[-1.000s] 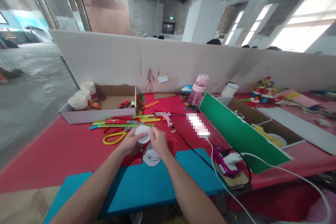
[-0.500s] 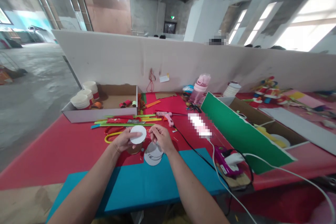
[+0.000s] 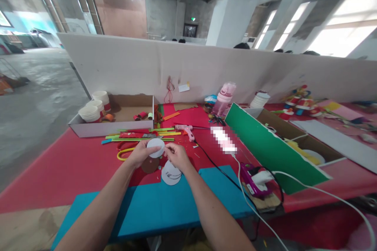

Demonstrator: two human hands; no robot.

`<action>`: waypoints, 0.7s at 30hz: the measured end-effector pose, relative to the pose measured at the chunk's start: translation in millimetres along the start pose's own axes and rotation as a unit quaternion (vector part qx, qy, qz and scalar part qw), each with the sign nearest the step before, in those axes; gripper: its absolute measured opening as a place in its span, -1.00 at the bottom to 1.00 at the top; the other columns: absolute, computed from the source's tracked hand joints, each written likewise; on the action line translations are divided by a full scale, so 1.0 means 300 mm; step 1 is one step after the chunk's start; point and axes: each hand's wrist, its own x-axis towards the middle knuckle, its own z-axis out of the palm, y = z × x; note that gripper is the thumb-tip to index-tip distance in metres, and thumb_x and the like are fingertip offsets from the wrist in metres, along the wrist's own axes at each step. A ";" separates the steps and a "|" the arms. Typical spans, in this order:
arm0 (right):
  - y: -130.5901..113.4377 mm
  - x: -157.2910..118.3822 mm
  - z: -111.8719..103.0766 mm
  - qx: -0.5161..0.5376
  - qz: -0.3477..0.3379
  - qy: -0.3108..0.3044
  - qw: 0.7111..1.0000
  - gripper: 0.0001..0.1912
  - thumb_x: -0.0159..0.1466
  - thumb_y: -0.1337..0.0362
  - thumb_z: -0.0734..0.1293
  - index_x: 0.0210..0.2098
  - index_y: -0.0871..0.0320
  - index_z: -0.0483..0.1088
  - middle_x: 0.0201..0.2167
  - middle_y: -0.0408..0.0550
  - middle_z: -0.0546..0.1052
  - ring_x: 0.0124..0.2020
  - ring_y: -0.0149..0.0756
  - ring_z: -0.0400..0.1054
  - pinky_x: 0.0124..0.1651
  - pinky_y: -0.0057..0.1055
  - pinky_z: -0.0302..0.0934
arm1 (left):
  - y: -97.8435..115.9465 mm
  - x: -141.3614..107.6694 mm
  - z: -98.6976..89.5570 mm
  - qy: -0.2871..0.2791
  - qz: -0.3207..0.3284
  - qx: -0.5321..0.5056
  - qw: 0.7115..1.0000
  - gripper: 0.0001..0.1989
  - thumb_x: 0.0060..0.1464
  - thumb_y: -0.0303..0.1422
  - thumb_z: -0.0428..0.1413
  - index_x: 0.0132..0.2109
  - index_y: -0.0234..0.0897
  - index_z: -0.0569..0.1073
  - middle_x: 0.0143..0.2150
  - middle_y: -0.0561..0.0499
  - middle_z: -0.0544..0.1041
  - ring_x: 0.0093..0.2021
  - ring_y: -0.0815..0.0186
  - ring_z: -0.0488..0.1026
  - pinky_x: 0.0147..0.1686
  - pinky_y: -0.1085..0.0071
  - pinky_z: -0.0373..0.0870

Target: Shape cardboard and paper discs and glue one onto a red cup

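My left hand (image 3: 139, 153) grips a round white paper disc (image 3: 154, 147), thumb lying across its face. At the disc's right edge, the fingers of my right hand (image 3: 176, 155) are closed in a pinch on the rim; whether they hold anything else there is too small to tell. Under my right hand, a few white discs with dark print (image 3: 171, 175) lie overlapped, partly on the blue board. A brown round disc (image 3: 150, 166) sits below the held one, partly covered.
Yellow-handled scissors (image 3: 125, 154) and coloured strips (image 3: 141, 139) lie beyond my left hand. A pink glue gun (image 3: 186, 131) trails a black cord. Left stands a cardboard box (image 3: 112, 128) with paper cups; right are a green-sided box (image 3: 265, 151) and a purple power strip (image 3: 255, 182).
My right hand has moved left and its fingertips now meet the disc's edge. The held disc has risen slightly and tilted flatter, uncovering more of the brown disc.
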 end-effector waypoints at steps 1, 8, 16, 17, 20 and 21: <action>0.005 0.001 0.001 -0.007 0.006 0.004 1.000 -0.78 0.24 0.21 0.21 -0.44 0.16 0.38 -0.61 -0.17 0.43 -0.58 -0.42 0.28 -0.49 -0.53 0.09 | -0.001 0.000 0.002 0.002 0.008 0.012 1.000 -0.50 -0.19 -0.17 0.30 -0.15 -0.45 0.49 -0.47 -0.05 0.52 -0.60 0.41 0.36 -0.75 0.58 0.22; 0.000 -0.007 0.015 -0.190 -0.048 0.061 0.979 -0.84 0.17 0.36 0.21 -0.51 0.18 0.35 -0.59 -0.13 0.42 -0.55 -0.42 0.22 -0.47 -0.51 -0.02 | 0.003 -0.003 0.029 0.010 0.009 0.054 0.998 -0.53 -0.18 -0.16 0.29 -0.19 -0.46 0.49 -0.50 -0.03 0.50 -0.62 0.42 0.33 -0.75 0.57 0.23; -0.025 -0.007 0.011 -0.056 0.012 0.067 0.996 -0.76 0.22 0.27 0.16 -0.51 0.17 0.36 -0.67 -0.19 0.39 -0.61 -0.43 0.25 -0.50 -0.54 0.06 | -0.009 0.005 0.014 -0.004 -0.015 -0.026 1.000 -0.49 -0.19 -0.19 0.30 -0.12 -0.45 0.48 -0.44 -0.05 0.53 -0.59 0.40 0.37 -0.76 0.57 0.22; -0.029 -0.007 0.013 -0.060 0.010 0.076 0.995 -0.77 0.21 0.27 0.17 -0.52 0.17 0.36 -0.66 -0.19 0.40 -0.61 -0.43 0.26 -0.50 -0.54 0.07 | -0.010 0.005 0.011 -0.006 -0.022 -0.032 0.999 -0.49 -0.19 -0.19 0.31 -0.12 -0.46 0.48 -0.45 -0.04 0.53 -0.60 0.40 0.36 -0.77 0.57 0.22; -0.038 -0.008 0.016 -0.084 -0.003 0.112 0.990 -0.80 0.18 0.30 0.18 -0.52 0.17 0.36 -0.63 -0.17 0.42 -0.58 -0.42 0.28 -0.48 -0.54 0.08 | -0.007 0.004 0.007 -0.001 -0.037 -0.047 0.998 -0.51 -0.21 -0.21 0.32 -0.15 -0.45 0.48 -0.48 -0.03 0.53 -0.63 0.42 0.34 -0.78 0.56 0.22; -0.038 -0.008 0.013 -0.083 -0.002 0.127 0.988 -0.81 0.18 0.30 0.18 -0.51 0.16 0.35 -0.62 -0.17 0.43 -0.57 -0.42 0.29 -0.47 -0.54 0.10 | -0.006 0.004 0.006 0.004 -0.040 -0.050 0.998 -0.51 -0.22 -0.22 0.32 -0.15 -0.45 0.48 -0.48 -0.03 0.53 -0.64 0.42 0.34 -0.78 0.56 0.22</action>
